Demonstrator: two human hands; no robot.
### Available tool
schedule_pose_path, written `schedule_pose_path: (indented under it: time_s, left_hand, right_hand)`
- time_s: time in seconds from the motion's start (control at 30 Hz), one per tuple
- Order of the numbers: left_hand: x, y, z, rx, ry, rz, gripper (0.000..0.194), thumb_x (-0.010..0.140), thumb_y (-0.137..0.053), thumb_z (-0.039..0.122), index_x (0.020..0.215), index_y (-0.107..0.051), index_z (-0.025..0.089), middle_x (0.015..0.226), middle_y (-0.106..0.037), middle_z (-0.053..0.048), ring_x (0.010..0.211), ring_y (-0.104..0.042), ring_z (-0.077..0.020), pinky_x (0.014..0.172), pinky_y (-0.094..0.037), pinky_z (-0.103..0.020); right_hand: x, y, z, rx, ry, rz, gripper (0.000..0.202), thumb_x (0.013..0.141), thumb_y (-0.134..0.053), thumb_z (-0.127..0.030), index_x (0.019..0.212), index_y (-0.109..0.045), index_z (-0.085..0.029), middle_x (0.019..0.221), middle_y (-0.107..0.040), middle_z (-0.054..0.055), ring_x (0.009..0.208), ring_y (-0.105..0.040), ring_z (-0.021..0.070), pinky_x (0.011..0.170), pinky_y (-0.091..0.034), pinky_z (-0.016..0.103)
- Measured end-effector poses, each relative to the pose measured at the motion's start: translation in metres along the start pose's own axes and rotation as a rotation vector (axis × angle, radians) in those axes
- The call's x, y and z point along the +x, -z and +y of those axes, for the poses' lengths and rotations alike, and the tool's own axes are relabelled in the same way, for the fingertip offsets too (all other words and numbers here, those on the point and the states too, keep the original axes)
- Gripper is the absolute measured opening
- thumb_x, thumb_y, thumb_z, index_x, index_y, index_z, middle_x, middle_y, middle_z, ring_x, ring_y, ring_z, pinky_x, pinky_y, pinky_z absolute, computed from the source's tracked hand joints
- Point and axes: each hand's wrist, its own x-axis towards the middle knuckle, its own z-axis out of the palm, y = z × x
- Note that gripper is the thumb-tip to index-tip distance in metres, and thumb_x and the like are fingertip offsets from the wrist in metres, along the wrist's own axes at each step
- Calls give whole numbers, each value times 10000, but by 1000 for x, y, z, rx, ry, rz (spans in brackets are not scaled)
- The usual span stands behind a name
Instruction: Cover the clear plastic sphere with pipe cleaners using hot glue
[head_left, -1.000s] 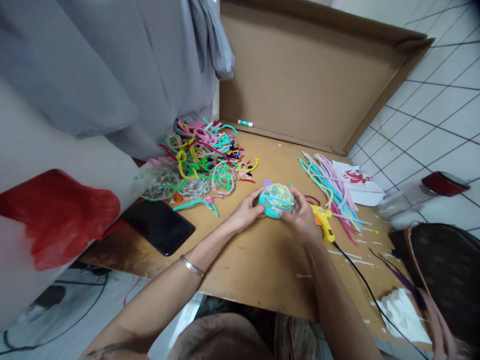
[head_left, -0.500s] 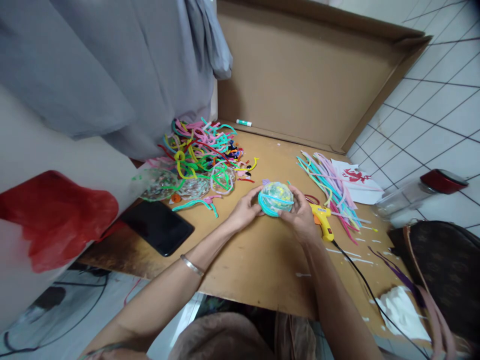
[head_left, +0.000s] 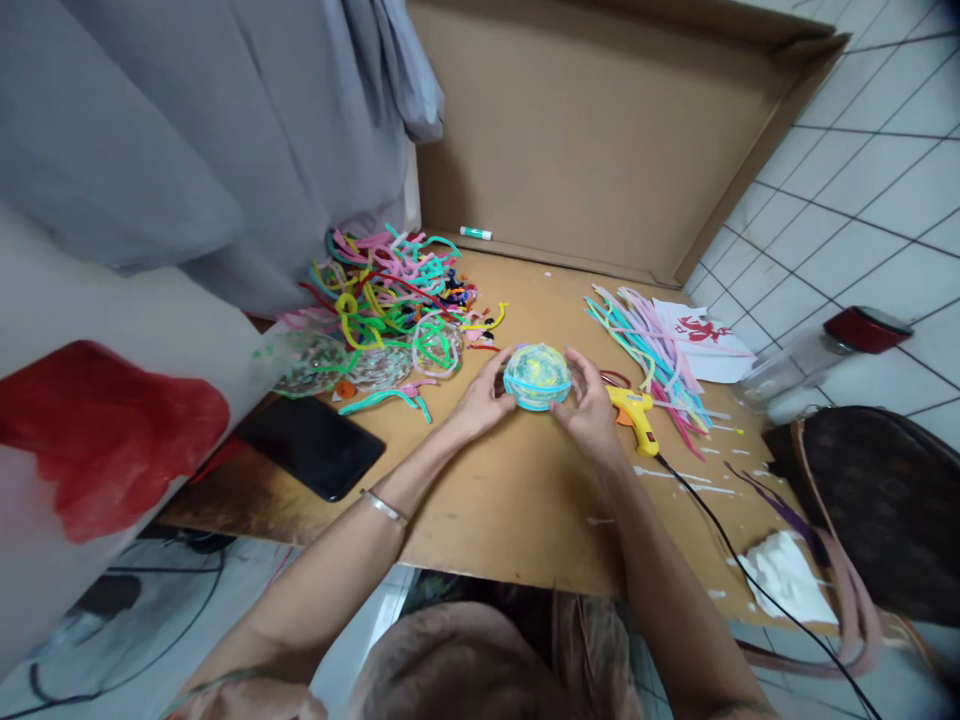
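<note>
Between my two hands sits a small round see-through bowl-like piece (head_left: 537, 366), ringed with turquoise pipe cleaner and showing yellow and pale bits. My left hand (head_left: 486, 396) grips its left side, thumb at the near edge. On the opposite side, my right hand (head_left: 588, 404) curves around it with the thumb against the lower right edge. What the piece rests on underneath is hidden. Just right of my right hand lies a yellow glue gun (head_left: 636, 415) with a black cord.
Tangled coloured pipe cleaners (head_left: 375, 290) and clear netted pieces (head_left: 379, 367) cover the left back. A black phone (head_left: 311, 445) lies near the left edge. On the right are straight pipe cleaners (head_left: 652, 345), a bottle (head_left: 817, 350), a bag (head_left: 877, 510) and tissue (head_left: 787, 575).
The round piece has been turned in my hands: the turquoise strip that crossed its top now runs lower, along the near side. The whole view has shifted slightly.
</note>
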Motion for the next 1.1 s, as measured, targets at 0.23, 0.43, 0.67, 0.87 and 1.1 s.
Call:
schedule_pose_path:
  time_s: [0.23,0.43,0.67,0.87,1.1]
  left_hand:
    - [-3,5,-4,134,-57,-26,852,665,-654,153,1466,-385,258,1462,-479,-112,1313,-492,-296,1112,-397,-500]
    - [-5,2,11,115,-26,-41,807,670,-676,202,1427,-398,229,1404,-521,-131,1175,-582,-263,1022,-475,-440]
    - [-10,3,29,114,87,-68,860,653,-758,293,1408,-355,207,1318,-571,-133,1041,-645,-254,907,-531,-410]
    - [-11,-3,30,279,-106,-15,896,674,-801,413,1430,-366,206,1417,-492,-154,1290,-505,-311,1087,-409,-469]
    - [-13,-4,31,494,-191,-11,858,734,-761,441,1467,-369,226,1449,-429,-155,1358,-419,-311,1139,-341,-482]
  right_hand:
    - [4,13,5,205,-172,107,482,670,-625,-217,1152,-606,-213,1229,-634,119,1125,-624,245,985,-526,451]
    - [-2,16,2,-80,-111,77,404,654,-594,-192,1047,-686,-206,1044,-674,72,813,-640,185,761,-583,370]
    - [-6,17,2,-56,-89,38,428,673,-676,-199,1100,-671,-203,1041,-701,74,836,-676,192,815,-603,388]
    - [-8,17,-12,-239,77,48,85,802,-629,-217,870,-679,-214,990,-722,77,843,-707,226,781,-619,413]
    - [-15,18,-16,-601,384,-57,224,959,-456,-211,981,-679,-207,1124,-709,133,1041,-682,251,923,-566,430]
